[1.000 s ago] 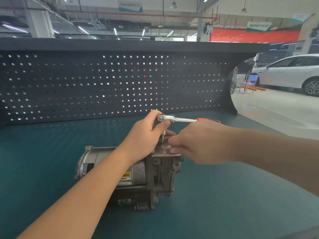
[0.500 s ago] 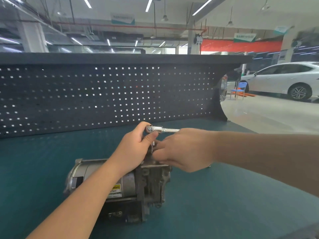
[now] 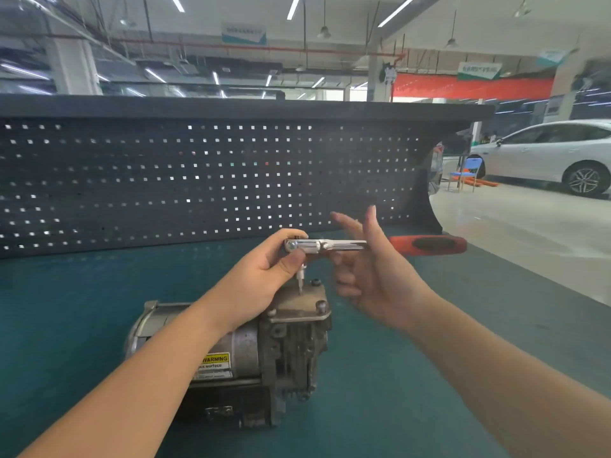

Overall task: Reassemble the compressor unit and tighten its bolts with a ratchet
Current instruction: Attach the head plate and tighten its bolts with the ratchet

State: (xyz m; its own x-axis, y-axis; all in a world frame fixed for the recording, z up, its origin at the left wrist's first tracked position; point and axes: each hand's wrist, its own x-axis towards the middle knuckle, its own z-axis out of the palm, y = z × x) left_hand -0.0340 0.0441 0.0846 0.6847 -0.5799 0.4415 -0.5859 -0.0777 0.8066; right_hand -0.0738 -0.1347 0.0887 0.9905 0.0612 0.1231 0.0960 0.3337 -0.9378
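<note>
Forearms entered the head view from 6 o'clock, and between them we found the compressor unit lying on its side on the green bench top, its yellow warning label facing us.

Our left hand gripped the head of the ratchet, fingers curled over it and the thumb beneath. The tool lay level, its red handle pointing to 3 o'clock. A thin bit hung from the head, its tip at or just above the top plate.

Half a second before, our right hand had been closed down at the plate beside the bit. It had since lifted clear and hung with fingers mostly straight, holding nothing, in front of the ratchet's shank. We judged that bolt placement by hand was complete and the right hand was moving to the handle for the tightening stroke.

Two bolt heads stood visible on the plate, one at 12 o'clock and one at 3 o'clock. Whether the bit was seated in a bolt could not be determined; the left thumb and motion blur obscured that point. The plate's 9 o'clock edge was hidden behind the left hand.

Beyond the bench stood the dark pegboard, and at 2 o'clock a white car.
</note>
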